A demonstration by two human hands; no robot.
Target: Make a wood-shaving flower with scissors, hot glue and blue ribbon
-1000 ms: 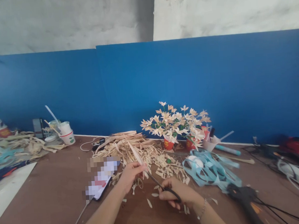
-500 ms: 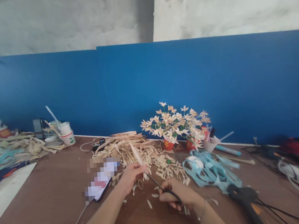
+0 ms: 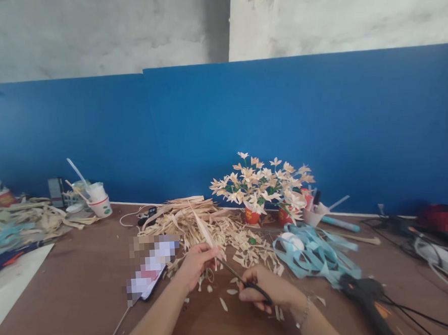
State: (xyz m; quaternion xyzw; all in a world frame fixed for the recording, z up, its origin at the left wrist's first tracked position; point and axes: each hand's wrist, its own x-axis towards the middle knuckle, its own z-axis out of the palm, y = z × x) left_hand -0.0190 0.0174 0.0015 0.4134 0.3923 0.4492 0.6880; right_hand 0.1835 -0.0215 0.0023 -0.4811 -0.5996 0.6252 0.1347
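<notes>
At a brown desk [image 3: 75,277], the right hand [image 3: 260,289] has its fingers closed around the dark handles of scissors [image 3: 234,274], whose blades point toward the left hand [image 3: 199,262]. The left hand's fingers pinch the lower end of a pale husk strip [image 3: 203,228], tip upward; whether the blades touch it is hard to tell. Left of the hands lies a phone [image 3: 152,268], its screen blurred; to their right, light-blue ribbon [image 3: 313,255]. Beyond are a pile of husk pieces [image 3: 189,215] and cream flowers [image 3: 260,180] in red pots [image 3: 251,215].
</notes>
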